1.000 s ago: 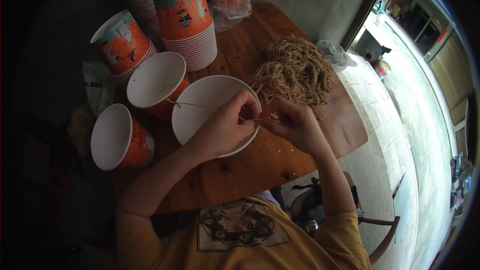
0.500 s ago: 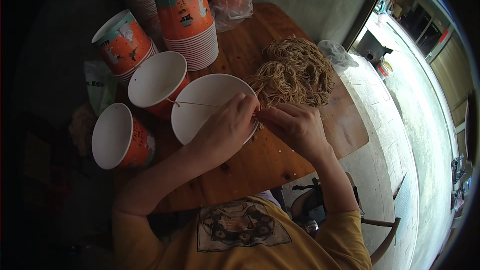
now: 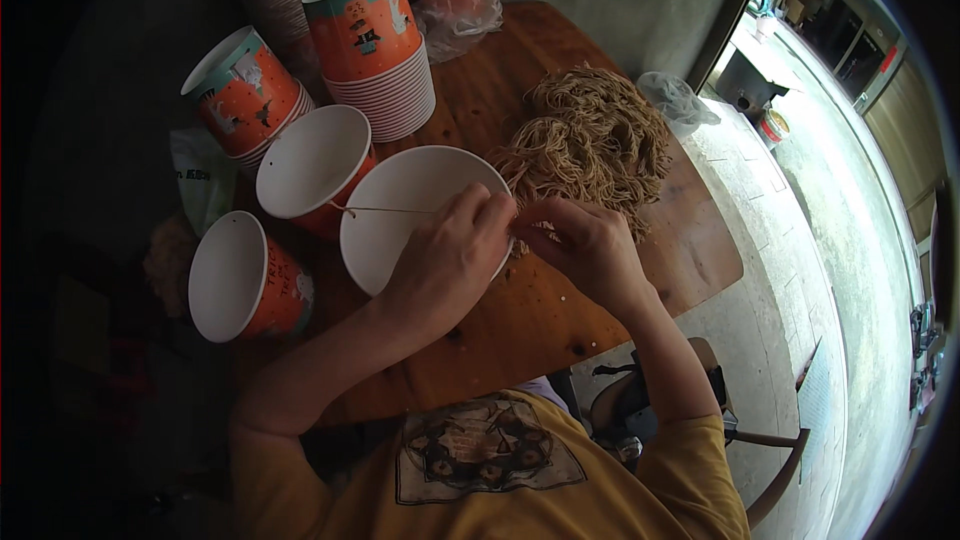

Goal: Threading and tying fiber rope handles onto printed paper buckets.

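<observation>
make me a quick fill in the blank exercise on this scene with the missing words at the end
1. The tangled string lies to the ____ of the stacked buckets.
2. A cord crosses an open bucket and disappears behind the ____ hand.
3. That bucket is ____ inside.
4. The shirt sleeves are ____.

Missing words: right; left; white; yellow

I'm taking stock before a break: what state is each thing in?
Central bucket: open.
Cord: drawn straight over its mouth.
Left hand: fingers bent, fingertips hidden.
Right hand: fingers bent, grip unclear.
Upper-left bucket: open.
Leftmost bucket: open.
Tall stack: nested, upside down.
Short stack: nested, upside down.
Twine heap: loose, tangled.
Clear bag: crumpled.
</observation>
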`<move>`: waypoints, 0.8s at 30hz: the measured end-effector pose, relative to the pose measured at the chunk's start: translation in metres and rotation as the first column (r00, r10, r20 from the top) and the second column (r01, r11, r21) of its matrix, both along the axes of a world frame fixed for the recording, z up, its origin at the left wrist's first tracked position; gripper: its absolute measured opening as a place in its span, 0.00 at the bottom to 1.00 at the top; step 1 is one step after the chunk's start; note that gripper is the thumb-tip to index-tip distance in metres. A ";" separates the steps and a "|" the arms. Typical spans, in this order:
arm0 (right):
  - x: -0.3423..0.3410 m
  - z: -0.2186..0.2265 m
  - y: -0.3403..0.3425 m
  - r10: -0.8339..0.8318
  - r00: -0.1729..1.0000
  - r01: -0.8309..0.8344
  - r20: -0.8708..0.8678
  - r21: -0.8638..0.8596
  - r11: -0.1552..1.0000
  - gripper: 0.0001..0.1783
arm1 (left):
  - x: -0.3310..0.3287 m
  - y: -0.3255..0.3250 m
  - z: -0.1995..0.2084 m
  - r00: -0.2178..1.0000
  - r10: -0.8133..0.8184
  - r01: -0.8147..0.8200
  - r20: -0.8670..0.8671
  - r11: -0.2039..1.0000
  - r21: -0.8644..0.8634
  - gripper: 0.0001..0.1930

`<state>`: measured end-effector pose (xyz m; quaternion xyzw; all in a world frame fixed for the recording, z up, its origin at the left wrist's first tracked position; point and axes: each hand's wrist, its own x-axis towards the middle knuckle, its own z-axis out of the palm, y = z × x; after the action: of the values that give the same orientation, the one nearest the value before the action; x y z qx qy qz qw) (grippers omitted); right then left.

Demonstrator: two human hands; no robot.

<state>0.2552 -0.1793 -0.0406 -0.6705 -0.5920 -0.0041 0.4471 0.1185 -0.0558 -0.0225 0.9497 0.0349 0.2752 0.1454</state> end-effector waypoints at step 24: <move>-0.013 -0.011 0.007 -0.102 0.928 0.097 -0.358 -0.031 0.995 0.06 | 0.008 0.014 0.002 0.989 -0.138 0.003 -0.059 0.409 -0.913 0.07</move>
<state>0.2427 -0.1726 -0.0511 -0.6920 -0.4657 0.0996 0.5426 0.1267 -0.0415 -0.0202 0.7347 0.1476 0.1461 0.6458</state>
